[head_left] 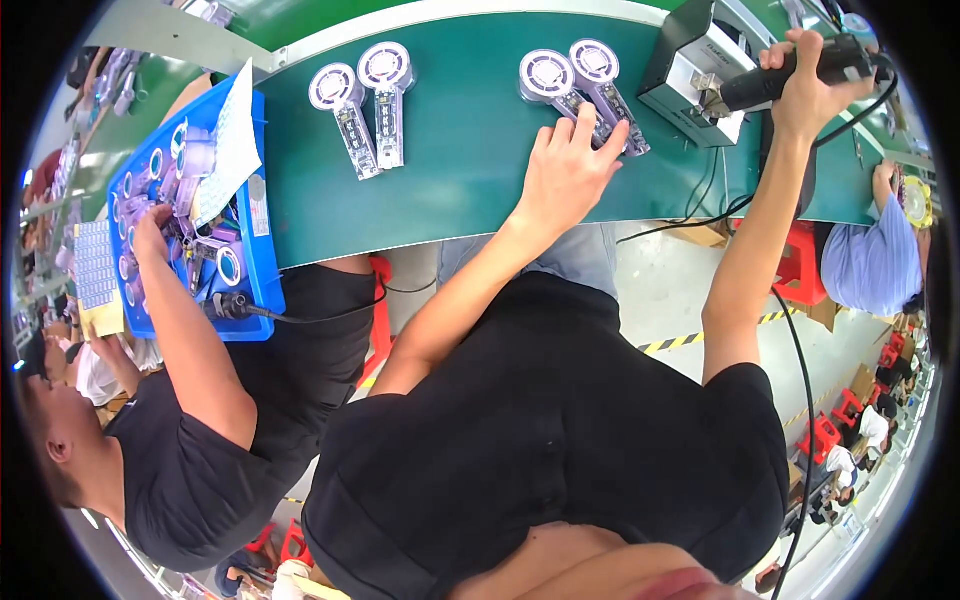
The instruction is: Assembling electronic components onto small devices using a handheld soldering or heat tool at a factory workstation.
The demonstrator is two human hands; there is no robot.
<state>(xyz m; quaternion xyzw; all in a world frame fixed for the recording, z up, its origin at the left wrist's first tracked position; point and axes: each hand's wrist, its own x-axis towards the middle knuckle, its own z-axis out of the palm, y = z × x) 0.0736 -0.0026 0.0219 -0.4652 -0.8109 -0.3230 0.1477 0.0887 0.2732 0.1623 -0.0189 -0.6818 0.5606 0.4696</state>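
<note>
My left hand (572, 172) rests on the right pair of handheld fan housings, its thumb and fingers closed about a handle. The nearer left housing (547, 76) and the right housing (597, 64) have round light-purple heads and circuit boards in their handles; my fingers partly cover them. My right hand (806, 82) is wrapped round a black electric screwdriver (752, 88). Its tip is at the front opening of a black and silver screw feeder box (690, 85). Two more fan housings, one (336, 88) beside another (386, 66), lie side by side, boards facing up.
A blue bin (262, 290) at the left holds several purple parts, a white sheet and a co-worker's hand (150, 235). The green table (450, 150) has a pale rail behind it. A black cord (690, 220) crosses its front edge. Red stools (800, 265) stand behind.
</note>
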